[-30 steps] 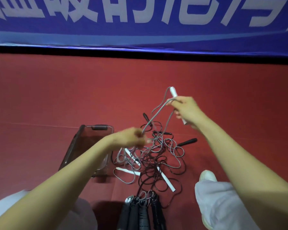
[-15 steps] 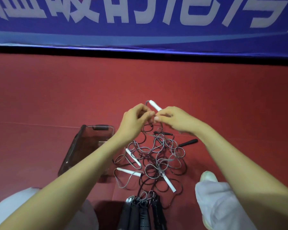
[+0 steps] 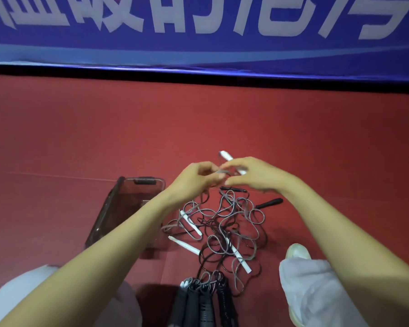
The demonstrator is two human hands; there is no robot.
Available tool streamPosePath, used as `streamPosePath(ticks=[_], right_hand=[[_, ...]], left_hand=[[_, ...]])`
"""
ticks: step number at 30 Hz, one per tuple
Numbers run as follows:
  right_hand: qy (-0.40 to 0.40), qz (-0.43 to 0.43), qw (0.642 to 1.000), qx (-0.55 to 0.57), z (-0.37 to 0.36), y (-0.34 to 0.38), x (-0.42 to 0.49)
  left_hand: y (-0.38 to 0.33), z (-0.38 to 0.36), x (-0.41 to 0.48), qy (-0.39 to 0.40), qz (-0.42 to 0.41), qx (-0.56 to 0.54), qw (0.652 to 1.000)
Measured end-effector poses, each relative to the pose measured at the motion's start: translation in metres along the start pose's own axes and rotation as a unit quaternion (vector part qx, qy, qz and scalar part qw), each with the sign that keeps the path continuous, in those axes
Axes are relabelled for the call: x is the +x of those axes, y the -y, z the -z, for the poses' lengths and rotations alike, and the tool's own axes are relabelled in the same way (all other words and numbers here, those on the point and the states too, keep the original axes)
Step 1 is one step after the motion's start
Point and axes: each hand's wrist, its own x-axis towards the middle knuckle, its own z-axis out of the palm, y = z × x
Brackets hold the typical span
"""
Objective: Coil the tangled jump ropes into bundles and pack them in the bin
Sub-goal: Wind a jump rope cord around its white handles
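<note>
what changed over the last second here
The right hand, gripping the white handle, came down to meet the left hand, which rose while pinching the grey cord. The cord that was stretched between them is now gathered into a short loop. The tangled pile, the bin and the black-handled bundle stayed put.

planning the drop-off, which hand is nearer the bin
Left. The left hand is just right of the bin's far corner; the right hand is farther right, beyond the left hand.
</note>
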Motion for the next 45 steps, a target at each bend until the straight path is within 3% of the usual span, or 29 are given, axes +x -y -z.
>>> streamPosePath(ticks=[2,4,6,8,10,11,13,15,17,20,23,27,29,31,34,37,39,42,45], right_hand=[[-0.025,0.022,0.999,0.006,-0.002,0.006,0.002],[-0.096,0.003,0.994,0.06,0.005,0.003,0.005],[-0.178,-0.024,0.97,0.162,0.016,-0.008,0.011],[-0.256,-0.054,0.94,0.22,0.028,-0.02,0.012],[-0.302,-0.081,0.939,0.142,0.039,-0.031,0.01],[-0.279,-0.099,0.954,0.052,0.043,-0.032,0.007],[-0.14,-0.159,0.972,-0.1,0.042,-0.028,-0.002],[-0.012,-0.18,0.976,-0.124,0.034,-0.02,-0.008],[0.019,-0.099,0.993,-0.067,0.023,-0.006,-0.01],[0.003,0.031,0.999,-0.034,0.01,0.011,-0.006],[-0.061,0.084,0.994,-0.025,0.01,0.018,-0.004],[-0.239,0.086,0.965,0.06,0.035,0.014,-0.009],[-0.27,0.069,0.959,0.062,0.038,0.005,-0.007],[-0.25,0.05,0.967,0.031,0.033,-0.004,-0.003],[-0.12,0.0,0.992,-0.045,0.021,-0.005,-0.004],[-0.067,0.036,0.996,-0.054,0.007,0.003,-0.004],[-0.087,0.059,0.992,-0.062,0.004,0.009,0.0],[-0.143,0.089,0.986,-0.003,0.009,0.017,0.001],[-0.209,0.067,0.957,0.188,0.022,0.021,-0.004]], left_hand=[[-0.01,0.0,-0.001,-0.033,-0.038,0.013,0.999],[-0.011,0.003,-0.001,-0.045,-0.023,-0.005,0.999],[-0.003,0.008,-0.003,0.032,0.033,0.0,0.999],[0.012,0.013,-0.005,0.149,0.092,0.131,0.976],[0.026,0.014,-0.006,0.208,0.126,0.265,0.933],[0.029,0.014,-0.006,0.188,0.136,0.284,0.93],[0.028,0.015,-0.004,0.08,0.134,0.245,0.957],[0.018,0.014,-0.003,-0.023,0.084,0.181,0.98],[0.006,0.006,-0.004,-0.043,0.018,0.138,0.989],[-0.01,-0.006,-0.009,-0.082,-0.057,0.091,0.991],[-0.014,-0.002,-0.007,-0.122,-0.074,0.029,0.989],[0.013,0.009,-0.002,0.043,0.026,0.036,0.998],[0.028,0.012,-0.003,0.104,0.071,0.065,0.99],[0.03,0.012,-0.003,0.093,0.076,0.053,0.991],[0.014,0.011,-0.001,0.001,0.03,0.048,0.998],[-0.009,0.005,-0.001,0.0,-0.055,0.08,0.995],[-0.016,0.002,-0.001,-0.018,-0.092,0.071,0.993],[-0.015,0.012,0.0,-0.059,-0.069,-0.013,0.996],[0.002,0.026,-0.001,0.075,-0.005,0.049,0.996]])
